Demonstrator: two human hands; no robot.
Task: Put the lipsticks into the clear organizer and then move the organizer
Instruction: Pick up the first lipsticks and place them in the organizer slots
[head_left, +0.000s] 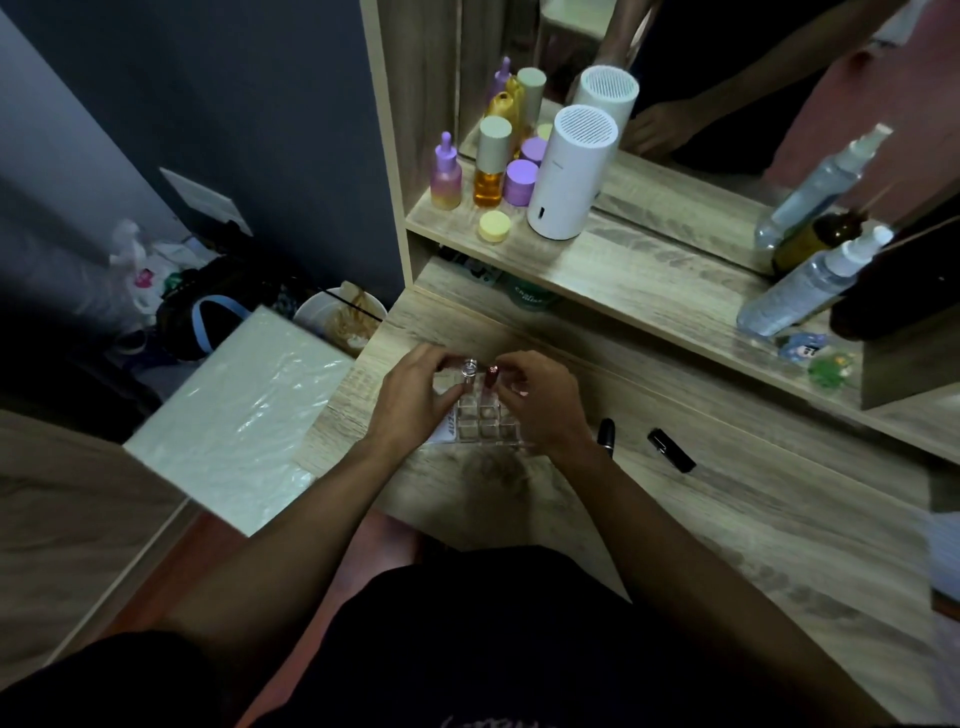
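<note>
The clear organizer (485, 415) sits on the wooden vanity top (727, 509), and everything hinges on it. The left hand (415, 400) cups its left side, fingers pinching a silver-capped lipstick (468, 371) upright over a back slot, probably to steady the light tray. The right hand (540, 402) pinches a red lipstick (491, 375) beside it. Two black lipsticks (607, 434) (671, 450) lie to the organizer's right, awaiting their turn.
</note>
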